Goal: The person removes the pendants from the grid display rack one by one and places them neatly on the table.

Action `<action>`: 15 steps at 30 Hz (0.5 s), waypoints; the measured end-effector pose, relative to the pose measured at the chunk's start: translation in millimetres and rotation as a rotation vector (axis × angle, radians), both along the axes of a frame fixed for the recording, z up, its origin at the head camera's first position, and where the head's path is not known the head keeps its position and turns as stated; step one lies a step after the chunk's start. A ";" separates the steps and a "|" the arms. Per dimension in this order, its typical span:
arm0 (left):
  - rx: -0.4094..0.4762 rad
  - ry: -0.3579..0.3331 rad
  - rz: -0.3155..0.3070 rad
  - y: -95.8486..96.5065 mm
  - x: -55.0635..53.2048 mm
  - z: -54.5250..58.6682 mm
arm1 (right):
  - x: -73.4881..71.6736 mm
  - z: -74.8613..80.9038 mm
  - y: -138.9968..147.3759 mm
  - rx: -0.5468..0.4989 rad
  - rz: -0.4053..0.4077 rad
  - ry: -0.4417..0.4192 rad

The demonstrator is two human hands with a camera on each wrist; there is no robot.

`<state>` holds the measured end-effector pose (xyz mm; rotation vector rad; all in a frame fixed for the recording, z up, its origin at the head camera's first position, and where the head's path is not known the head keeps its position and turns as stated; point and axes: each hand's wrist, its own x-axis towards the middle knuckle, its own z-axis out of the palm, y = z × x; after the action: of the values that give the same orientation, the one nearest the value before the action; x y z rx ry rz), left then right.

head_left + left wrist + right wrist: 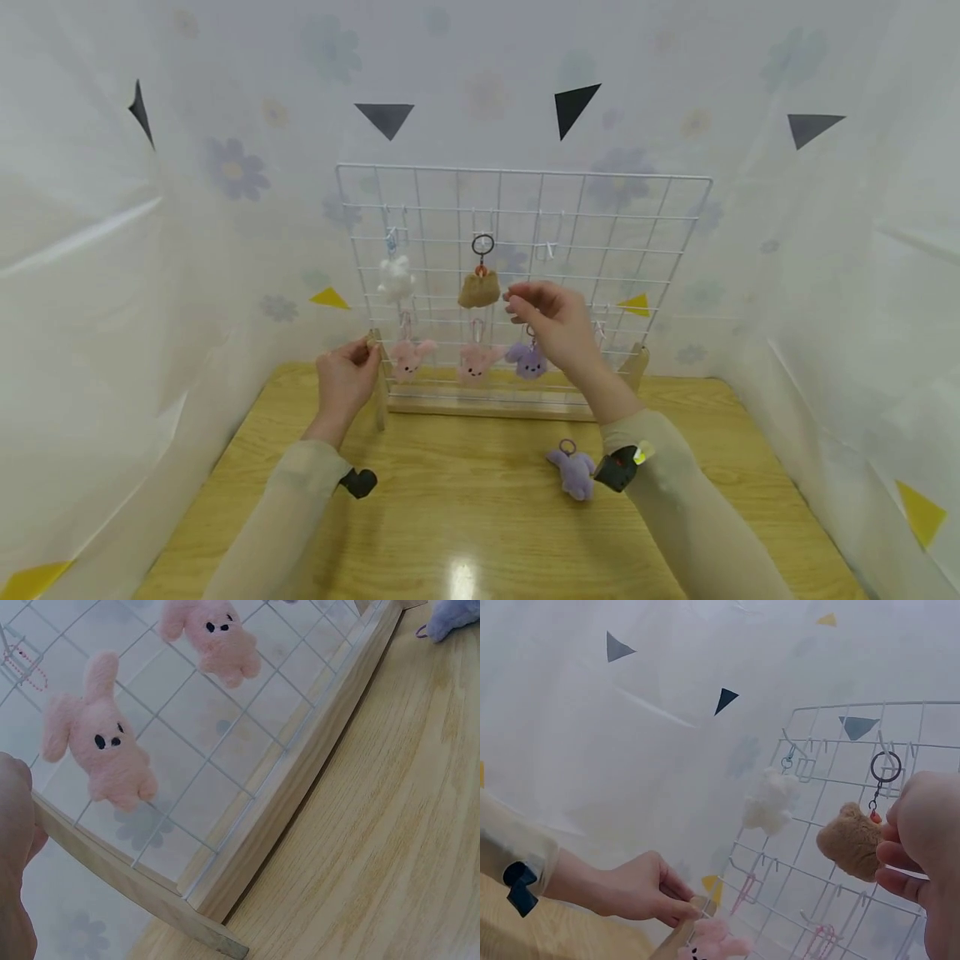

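Nearest, a fuzzy purple plush [575, 477] lies on the glossy wood-grain table [420, 517]. My left hand [347, 379] pinches the left wooden post [139, 885]; my right hand [558, 321], fingers loosely bent and free, is beside the furry brown plush [478, 290] hanging on the white wire grid [525, 172]. Beyond: a flower-printed backdrop [480, 50].

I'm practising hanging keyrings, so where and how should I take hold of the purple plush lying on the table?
Probably by the middle of the purple plush, pinched across its sides from above. Its plump body lies on the table, and its ring sticks out at the end toward the rack, so a body grip should leave the ring free.
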<state>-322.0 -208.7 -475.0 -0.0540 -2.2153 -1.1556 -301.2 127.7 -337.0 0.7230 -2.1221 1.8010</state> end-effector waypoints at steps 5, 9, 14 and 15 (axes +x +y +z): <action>0.007 0.006 -0.012 0.1 -1.2 0.3 | -4.8 4.6 -5.7 -0.079 0.022 -0.055; 0.003 0.008 -0.014 0.5 -2.2 0.2 | -5.9 11.0 -11.4 -0.105 0.021 -0.071; -0.002 0.009 -0.007 0.5 -1.5 0.8 | -10.5 17.4 -19.2 -0.136 0.021 -0.072; -0.002 0.008 -0.005 0.3 -1.1 0.8 | -11.8 18.3 -21.0 -0.150 0.025 -0.076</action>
<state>-323.1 -208.4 -474.2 -0.0645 -2.2103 -1.1539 -313.0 106.8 -318.7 0.6559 -2.0047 2.0062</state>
